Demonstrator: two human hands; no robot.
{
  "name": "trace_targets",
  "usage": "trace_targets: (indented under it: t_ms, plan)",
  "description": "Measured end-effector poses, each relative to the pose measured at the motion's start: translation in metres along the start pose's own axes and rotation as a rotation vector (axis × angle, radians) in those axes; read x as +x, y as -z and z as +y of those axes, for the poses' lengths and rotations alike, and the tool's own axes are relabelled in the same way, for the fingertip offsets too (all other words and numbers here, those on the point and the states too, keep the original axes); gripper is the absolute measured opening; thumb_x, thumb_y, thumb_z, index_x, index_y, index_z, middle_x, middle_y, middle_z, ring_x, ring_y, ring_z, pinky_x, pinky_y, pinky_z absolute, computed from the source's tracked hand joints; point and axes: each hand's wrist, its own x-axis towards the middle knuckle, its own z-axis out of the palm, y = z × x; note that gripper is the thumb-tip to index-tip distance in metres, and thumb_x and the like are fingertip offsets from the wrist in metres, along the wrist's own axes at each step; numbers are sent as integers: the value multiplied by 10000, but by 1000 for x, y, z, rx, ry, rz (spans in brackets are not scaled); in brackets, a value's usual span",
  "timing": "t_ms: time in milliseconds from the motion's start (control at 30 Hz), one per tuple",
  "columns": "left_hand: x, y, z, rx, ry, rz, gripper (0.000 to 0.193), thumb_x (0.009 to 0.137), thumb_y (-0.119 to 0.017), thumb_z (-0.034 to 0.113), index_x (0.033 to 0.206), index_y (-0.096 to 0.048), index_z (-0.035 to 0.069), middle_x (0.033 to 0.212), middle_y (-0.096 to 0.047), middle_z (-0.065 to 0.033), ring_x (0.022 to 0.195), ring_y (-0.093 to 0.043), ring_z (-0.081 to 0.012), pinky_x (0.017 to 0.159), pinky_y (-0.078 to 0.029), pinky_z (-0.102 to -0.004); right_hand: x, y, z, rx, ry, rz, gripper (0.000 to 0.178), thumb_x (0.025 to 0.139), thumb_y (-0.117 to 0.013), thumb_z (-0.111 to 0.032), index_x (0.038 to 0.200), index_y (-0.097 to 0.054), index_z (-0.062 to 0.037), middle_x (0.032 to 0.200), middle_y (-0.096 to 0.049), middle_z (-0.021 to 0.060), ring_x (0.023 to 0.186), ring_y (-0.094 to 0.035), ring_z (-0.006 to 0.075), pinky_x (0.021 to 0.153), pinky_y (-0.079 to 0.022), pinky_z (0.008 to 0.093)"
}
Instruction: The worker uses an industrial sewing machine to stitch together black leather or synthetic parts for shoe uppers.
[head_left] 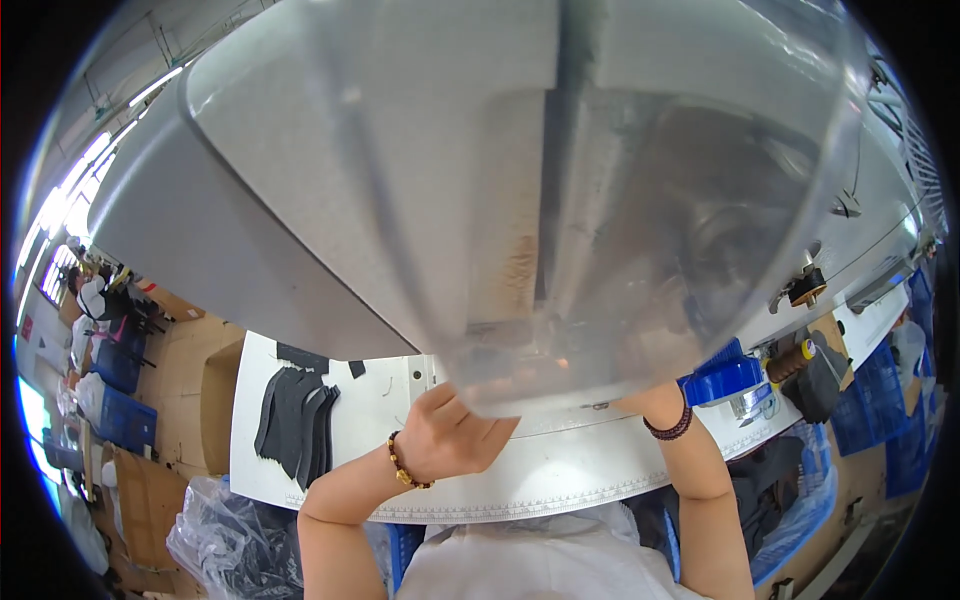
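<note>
A large grey-white sewing machine (300,190) fills the upper middle, with a clear plastic shield (690,230) hanging in front of it. My left hand (455,435), a beaded bracelet at its wrist, is at the lower left edge of the shield, just above the white table (540,475). Its fingers are curled closed, and their tips and anything between them are hidden. My right hand (657,402) reaches behind the shield from the right; its fingers are blurred and covered there. A stack of dark grey fabric pieces (298,425) lies left of my left hand.
Right of my right hand are a blue plastic tray (725,375) and a brown thread spool (792,362). A ruler strip runs along the table's front edge. Below it, a clear plastic bag (225,530) stands left and a blue basket (815,505) with dark cloth right.
</note>
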Motion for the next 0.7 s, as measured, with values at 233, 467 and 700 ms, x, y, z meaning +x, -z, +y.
trace_targets:
  t_ms: [233, 467, 700]
  plan:
    - [-15, -2, -13, -63, 45, -110, 182, 507, -606, 59, 681, -560, 36, 697, -559, -37, 589, -534, -140, 501, -457, -232, -9, -13, 20, 64, -37, -83, 209, 691, -624, -265, 818, -635, -100, 718, -593, 72, 669, -577, 265, 581, -440, 361]
    - [-12, 0, -17, -20, 45, -92, 168, 544, -619, 33, 703, -565, 40, 748, -570, -45, 638, -562, -142, 512, -467, -238, 2, -10, -7, 39, -161, 59, 166, 669, -653, -240, 788, -648, -123, 676, -593, 44, 606, -571, 261, 555, -441, 336]
    - [-12, 2, -23, -52, 64, -94, 199, 560, -632, 22, 756, -599, 34, 795, -578, -60, 651, -583, -147, 521, -474, -239, -7, -26, -9, 53, -191, 156, 176, 623, -696, -99, 792, -652, -122, 737, -618, 32, 652, -587, 230, 573, -461, 306]
